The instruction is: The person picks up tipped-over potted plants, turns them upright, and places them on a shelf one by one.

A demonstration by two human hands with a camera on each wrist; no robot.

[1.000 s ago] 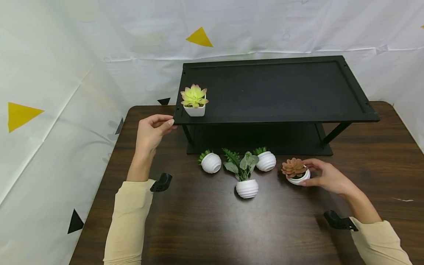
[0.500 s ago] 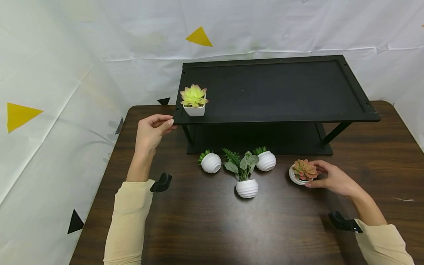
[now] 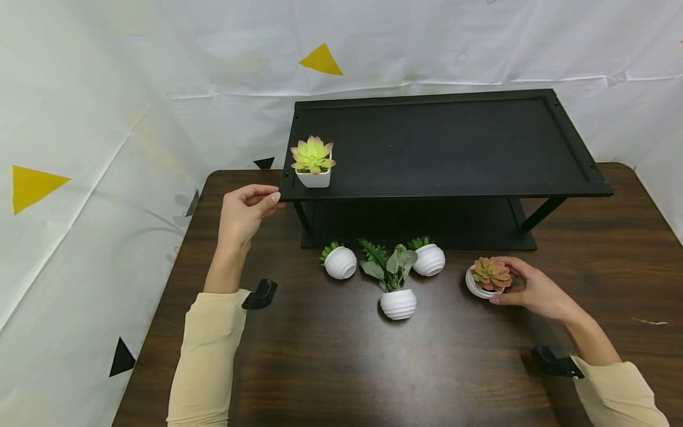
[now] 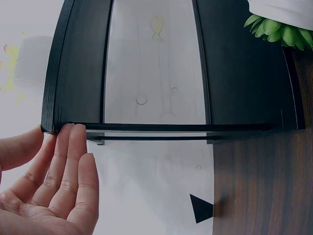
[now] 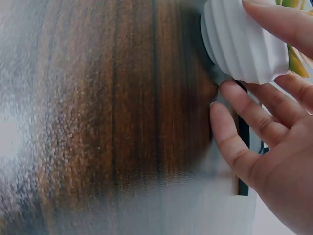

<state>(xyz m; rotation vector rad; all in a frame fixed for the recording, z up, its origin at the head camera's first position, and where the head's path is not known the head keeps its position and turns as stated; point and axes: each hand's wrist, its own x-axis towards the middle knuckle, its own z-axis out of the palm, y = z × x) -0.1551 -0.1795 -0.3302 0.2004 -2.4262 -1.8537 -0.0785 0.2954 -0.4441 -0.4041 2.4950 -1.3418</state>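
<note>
Near shelf (image 3: 443, 148), R hand (image 3: 539, 290) holds orange succulent (image 3: 491, 274) rosette-up, axis approx vert.

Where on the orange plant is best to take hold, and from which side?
Probably the ribbed wall of its white pot, below the orange leaves, from the right, as the right hand holds it. The wall is round, suiting a grip from opposite sides; the leaves might bend. Another plant's pot sits to the left and the shelf is behind.

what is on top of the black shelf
On the black shelf, a yellow-green succulent in a white pot sits near the front left corner. The surface beneath the pot is covered.
</note>
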